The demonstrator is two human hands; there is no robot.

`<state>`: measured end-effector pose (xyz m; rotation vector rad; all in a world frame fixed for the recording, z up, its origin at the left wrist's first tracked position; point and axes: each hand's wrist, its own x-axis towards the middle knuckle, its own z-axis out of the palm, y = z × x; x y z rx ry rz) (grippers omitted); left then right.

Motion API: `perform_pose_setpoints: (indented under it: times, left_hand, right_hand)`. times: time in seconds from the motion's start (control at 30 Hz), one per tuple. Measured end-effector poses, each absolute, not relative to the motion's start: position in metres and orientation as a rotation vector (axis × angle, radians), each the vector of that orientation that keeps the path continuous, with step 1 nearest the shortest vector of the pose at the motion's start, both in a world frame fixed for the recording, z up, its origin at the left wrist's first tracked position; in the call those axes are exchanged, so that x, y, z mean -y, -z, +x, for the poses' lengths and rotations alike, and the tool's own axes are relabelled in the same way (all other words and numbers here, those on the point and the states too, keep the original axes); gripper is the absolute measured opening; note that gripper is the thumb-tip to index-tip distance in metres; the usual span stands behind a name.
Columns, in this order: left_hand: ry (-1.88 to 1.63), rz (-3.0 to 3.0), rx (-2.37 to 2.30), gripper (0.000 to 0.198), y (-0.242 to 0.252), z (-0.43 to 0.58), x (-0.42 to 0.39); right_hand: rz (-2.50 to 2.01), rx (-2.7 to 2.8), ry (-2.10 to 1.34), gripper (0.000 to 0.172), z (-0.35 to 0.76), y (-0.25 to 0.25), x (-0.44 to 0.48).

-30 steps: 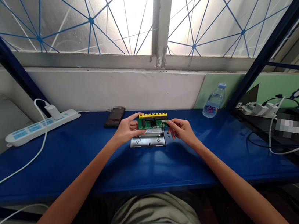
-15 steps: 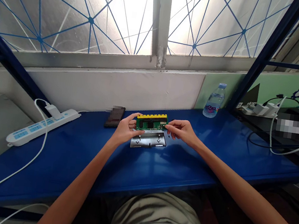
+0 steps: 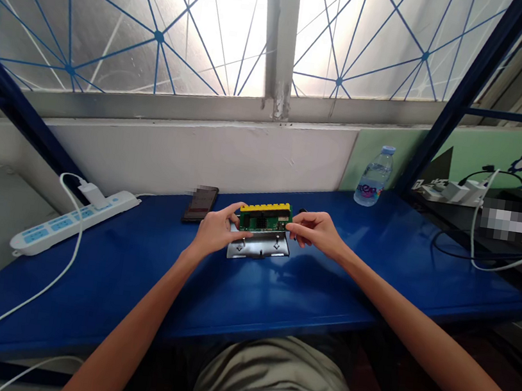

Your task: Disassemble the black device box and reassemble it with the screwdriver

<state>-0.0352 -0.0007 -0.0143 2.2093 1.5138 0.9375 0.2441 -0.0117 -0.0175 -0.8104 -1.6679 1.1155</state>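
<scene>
A green circuit board (image 3: 263, 223) with a yellow toothed strip (image 3: 266, 208) along its top edge is held up and tilted. My left hand (image 3: 218, 229) grips its left end, fingers behind and thumb along the lower edge. At the board's lower right corner, my right hand (image 3: 315, 230) has thumb and forefinger pinched together, the other fingers curled in. Whether a small part sits between those fingertips cannot be made out. Just below and in front of the board, a curved silver-grey casing piece (image 3: 259, 247) lies on the blue table, inner side up.
A dark phone (image 3: 200, 204) lies behind my left hand. The white power strip (image 3: 75, 221) with a plugged-in cable is at the left. A water bottle (image 3: 374, 176) stands at the back right, with chargers (image 3: 460, 191) and cables farther right on the table (image 3: 274, 307).
The board has tipped slightly and dropped a little toward the casing piece. Both hands have shifted slightly with it; my right fingertips remain at its right corner.
</scene>
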Motion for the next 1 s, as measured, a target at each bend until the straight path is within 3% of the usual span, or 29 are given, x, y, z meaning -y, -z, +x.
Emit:
perform_pose_setpoints:
  times: [0.2,0.37,1.0]
  left_hand:
    - [-0.926,2.196,-1.467,0.080,0.015,-0.035,0.002]
    - [-0.931,2.124,-1.387,0.072,0.014,-0.034,0.004]
    - [-0.885,1.775,-1.198,0.055,0.000,-0.034,0.010]
  right_hand:
    - [-0.843,1.626,-1.111,0.042,0.243,0.016,0.012]
    - [-0.896,1.597,-1.053,0.052,0.243,0.019,0.008]
    - [-0.937,1.657,-1.011,0.054,0.241,0.029,0.006]
